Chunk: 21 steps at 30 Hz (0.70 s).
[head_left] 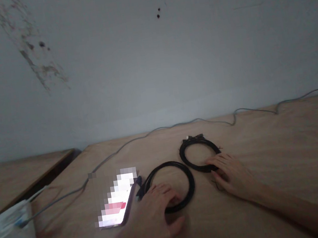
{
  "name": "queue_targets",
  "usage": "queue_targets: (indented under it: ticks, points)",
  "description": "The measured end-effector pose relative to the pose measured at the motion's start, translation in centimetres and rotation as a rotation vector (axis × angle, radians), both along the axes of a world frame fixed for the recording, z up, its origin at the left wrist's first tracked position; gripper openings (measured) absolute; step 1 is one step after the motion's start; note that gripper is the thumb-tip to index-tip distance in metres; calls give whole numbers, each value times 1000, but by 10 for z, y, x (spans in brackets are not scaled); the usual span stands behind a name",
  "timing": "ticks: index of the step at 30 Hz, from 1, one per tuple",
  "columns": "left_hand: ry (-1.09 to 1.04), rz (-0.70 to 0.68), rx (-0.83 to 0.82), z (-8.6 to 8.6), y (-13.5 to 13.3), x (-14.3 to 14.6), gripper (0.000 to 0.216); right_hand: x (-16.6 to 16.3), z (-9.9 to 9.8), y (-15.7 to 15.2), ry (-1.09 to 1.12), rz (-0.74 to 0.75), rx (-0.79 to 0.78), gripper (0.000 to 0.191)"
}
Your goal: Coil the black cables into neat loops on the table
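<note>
Two coils of black cable lie flat on the wooden table. My left hand [153, 212] rests over the left side of the nearer coiled cable [192, 183], its thumb spread well away from the fingers. The plug ends of that coil show beside the phone, partly behind my hand. At the farther coiled cable [182, 156], my right hand [233, 173] has its fingers over the lower right edge and its thumb just below, closed on the bundle. Dark connectors sit at the far side of this second coil. A thin tie end sticks out near my right thumb.
A lit phone [118, 199] lies left of my left hand, its screen blurred out. At the lower left stands a white power strip [12, 234] with a grey cord [69, 194] running along the table's back. Behind is a grey wall [151, 65] with holes and peeled paint.
</note>
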<state>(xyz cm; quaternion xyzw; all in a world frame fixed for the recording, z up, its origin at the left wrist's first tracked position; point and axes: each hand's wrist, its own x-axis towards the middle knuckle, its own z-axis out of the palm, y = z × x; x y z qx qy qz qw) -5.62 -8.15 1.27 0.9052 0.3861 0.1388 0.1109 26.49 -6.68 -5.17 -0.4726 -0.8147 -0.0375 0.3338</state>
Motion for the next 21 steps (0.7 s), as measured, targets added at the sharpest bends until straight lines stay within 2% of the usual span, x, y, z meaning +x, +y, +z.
queue_targets:
  ticks: [3,6,11,16,18,21]
  points:
    - [-6,29,-14,-12,2,8,27,2,-2,2,-8,-22,-26,36]
    - [4,-17,-25,-22,5,11,22,4,-5,5,-24,-32,-29,34]
    - [51,-97,12,-19,9,3,26,5,-8,10,-35,-48,-31,27]
    - [62,10,91,-12,13,-5,22,11,-14,14,-44,-59,-37,22]
    - [38,39,112,-16,15,-7,15,13,-16,17,-45,-53,-26,20]
    - [-1,44,120,-26,19,-7,19,16,-18,21,-32,-53,-32,11]
